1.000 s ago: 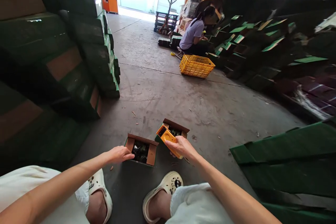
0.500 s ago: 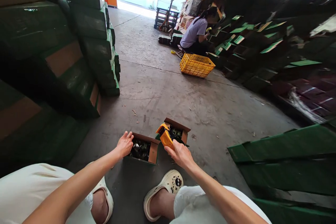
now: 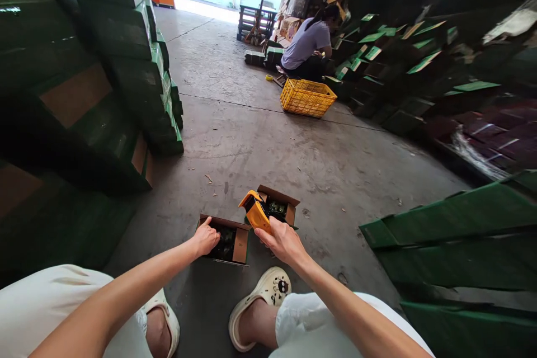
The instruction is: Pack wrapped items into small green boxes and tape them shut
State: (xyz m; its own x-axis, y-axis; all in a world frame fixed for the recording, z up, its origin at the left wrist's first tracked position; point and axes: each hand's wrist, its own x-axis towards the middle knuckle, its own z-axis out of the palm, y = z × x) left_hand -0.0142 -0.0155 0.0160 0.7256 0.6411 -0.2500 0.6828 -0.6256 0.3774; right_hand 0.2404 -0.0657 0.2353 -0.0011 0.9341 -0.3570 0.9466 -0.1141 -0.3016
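My left hand (image 3: 207,238) is at the left end of a small open cardboard box (image 3: 240,244), its index finger stretched toward the far edge and other fingers reaching inside. Dark, shiny contents fill this box, and their kind is hard to make out. In my right hand (image 3: 285,239) is an orange-yellow hand tool (image 3: 257,215) with a black inner part, its exact kind unclear. The tool hangs above the gap between that box and a second open box (image 3: 290,213), which also holds dark, glossy things. It partly covers the second box.
Stacked green cartons (image 3: 126,84) stand at left, more green cartons (image 3: 453,235) at right. A yellow crate (image 3: 308,99) sits ahead beside a seated person (image 3: 306,45). Farther back is a pallet jack (image 3: 260,3). My clogs (image 3: 264,302) flank the near box.
My left hand has moved from the near box's left rim slightly inward, its fingers now lower. The orange tool has shifted a little left in my right hand. The view has turned slightly.
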